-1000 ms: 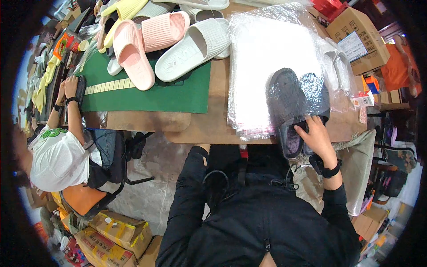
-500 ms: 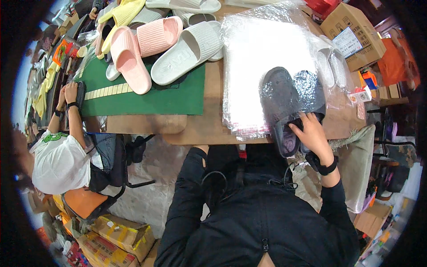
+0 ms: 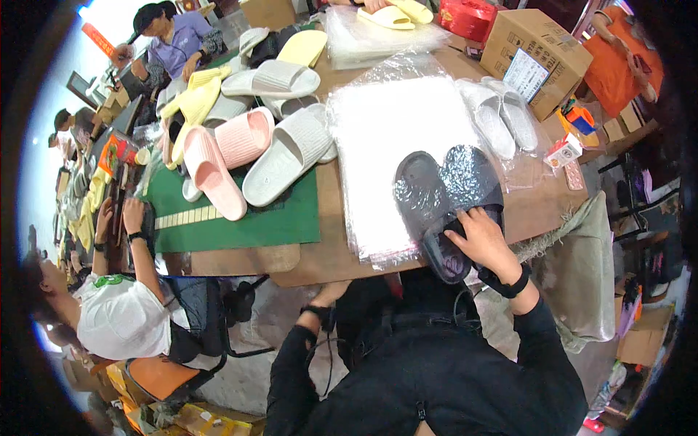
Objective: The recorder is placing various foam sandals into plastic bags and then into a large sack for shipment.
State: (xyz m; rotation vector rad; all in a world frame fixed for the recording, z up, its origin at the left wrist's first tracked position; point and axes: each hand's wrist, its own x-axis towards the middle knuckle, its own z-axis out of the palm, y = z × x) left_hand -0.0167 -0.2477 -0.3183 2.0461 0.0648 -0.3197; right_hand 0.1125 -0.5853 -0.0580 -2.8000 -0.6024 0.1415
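Fingers of the right hand (image 3: 483, 243) curl around dark grey slippers (image 3: 443, 200) on clear plastic bags (image 3: 385, 138); left hand (image 3: 329, 294) grips the table edge (image 3: 291, 272).

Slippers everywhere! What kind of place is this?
Probably a slipper packing workshop: loose slippers heaped on the table, a stack of clear bags, cardboard boxes, and a right hand on a bagged grey pair.

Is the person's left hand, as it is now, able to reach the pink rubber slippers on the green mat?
Probably yes. The left hand is low at the table edge, and the pink rubber slippers lie on the green mat just beyond it. Nothing tall stands between; only a grey slipper lies beside them.
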